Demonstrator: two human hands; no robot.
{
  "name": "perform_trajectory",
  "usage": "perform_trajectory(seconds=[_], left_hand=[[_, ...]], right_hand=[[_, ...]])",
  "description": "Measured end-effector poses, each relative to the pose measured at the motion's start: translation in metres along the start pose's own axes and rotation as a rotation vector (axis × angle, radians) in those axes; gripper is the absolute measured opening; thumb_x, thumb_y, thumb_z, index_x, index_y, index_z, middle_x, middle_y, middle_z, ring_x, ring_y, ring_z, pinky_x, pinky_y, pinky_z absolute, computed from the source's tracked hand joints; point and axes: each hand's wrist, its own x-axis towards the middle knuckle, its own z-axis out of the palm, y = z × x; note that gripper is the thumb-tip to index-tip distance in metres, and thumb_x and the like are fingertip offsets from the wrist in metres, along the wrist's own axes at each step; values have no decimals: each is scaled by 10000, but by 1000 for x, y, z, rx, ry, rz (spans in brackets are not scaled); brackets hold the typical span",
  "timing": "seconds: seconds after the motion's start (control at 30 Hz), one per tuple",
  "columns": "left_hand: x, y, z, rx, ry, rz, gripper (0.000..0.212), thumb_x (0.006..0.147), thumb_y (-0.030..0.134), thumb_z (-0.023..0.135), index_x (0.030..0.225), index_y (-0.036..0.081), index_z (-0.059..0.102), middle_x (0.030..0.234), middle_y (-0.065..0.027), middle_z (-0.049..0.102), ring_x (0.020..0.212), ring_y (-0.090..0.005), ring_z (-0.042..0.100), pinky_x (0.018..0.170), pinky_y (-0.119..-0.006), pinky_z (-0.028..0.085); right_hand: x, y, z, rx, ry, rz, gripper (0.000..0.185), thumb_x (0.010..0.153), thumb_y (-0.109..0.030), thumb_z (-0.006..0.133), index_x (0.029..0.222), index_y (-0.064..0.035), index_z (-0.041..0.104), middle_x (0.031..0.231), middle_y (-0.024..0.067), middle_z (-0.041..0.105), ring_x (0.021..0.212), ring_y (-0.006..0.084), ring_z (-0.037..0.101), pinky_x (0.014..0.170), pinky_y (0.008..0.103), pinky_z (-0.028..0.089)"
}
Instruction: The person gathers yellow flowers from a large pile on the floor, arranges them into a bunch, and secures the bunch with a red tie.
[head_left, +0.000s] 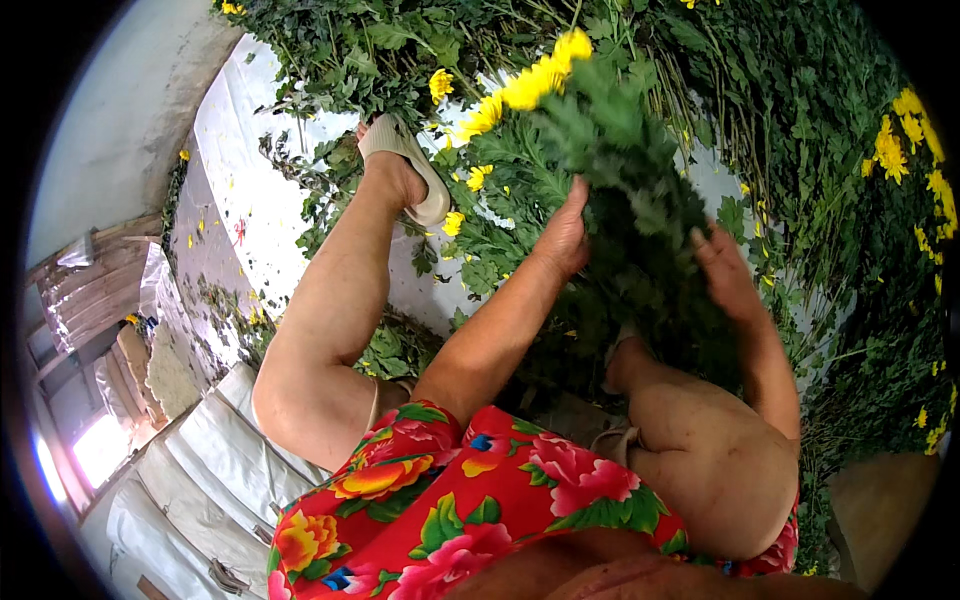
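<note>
Both my hands hold a large leafy bunch of yellow chrysanthemums (630, 172) between them, its yellow heads at the upper left end and its lower part dark between my legs. My left hand (564, 229) grips the left side of the bunch, thumb upward. Against the right side lies my right hand (726, 270), its fingers partly hidden by leaves; part of the bunch is blurred. More cut chrysanthemums (510, 161) lie just left of the bunch, on a white sheet (420, 277).
Piled chrysanthemum stems (795, 127) cover the floor ahead and right, with yellow heads (891, 154) at the far right. My sandalled foot (420, 180) rests among leaves. White plastic-covered bundles (217, 442) lie at lower left, beside a pale wall (127, 112) further up.
</note>
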Motion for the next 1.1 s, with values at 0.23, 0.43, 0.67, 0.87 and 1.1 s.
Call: perform_trajectory(seconds=[0.23, 0.43, 0.67, 0.87, 1.1], left_hand=[[5, -7, -34, 7, -324, 55, 995, 797, 772, 454, 1513, 112, 254, 1525, -102, 348, 1374, -274, 369, 1125, -460, 329], [-5, -14, -26, 183, -362, 115, 681, 864, 374, 723, 1396, 51, 447, 1332, -116, 555, 1191, -256, 555, 1021, -414, 452], [-10, -19, -2, 76, 180, -1, 318, 870, 175, 696, 1119, -19, 659, 1067, -107, 688, 904, -251, 670, 817, -384, 550], [-58, 2, -22, -30, 190, -44, 407, 935, 253, 603, 1261, 10, 570, 1208, -144, 639, 1081, -288, 628, 928, -437, 519], [-74, -15, -66, 22, 293, -70, 509, 921, 340, 625, 1322, 46, 517, 1251, -135, 606, 1112, -282, 612, 955, -452, 508]], right_hand=[[9, 84, 33, -91, -33, 63, 591, 1015, -412, 476, 1416, 17, 414, 1432, 223, 438, 1319, 337, 396, 1104, 394, 302], [13, 47, 40, -158, -64, -221, 266, 974, -159, 480, 1082, 73, 551, 958, 296, 599, 898, 449, 557, 841, 459, 456], [4, 15, 49, -643, -170, -109, 208, 876, -142, 575, 956, 50, 571, 834, 241, 628, 740, 349, 612, 704, 423, 474], [39, -5, 5, -467, -23, -73, 285, 865, -248, 664, 939, 18, 594, 799, 202, 649, 732, 362, 631, 661, 408, 479], [84, 140, 88, -512, -256, -99, 549, 825, -203, 744, 1286, 10, 536, 1281, 250, 565, 1155, 394, 566, 966, 393, 460]])
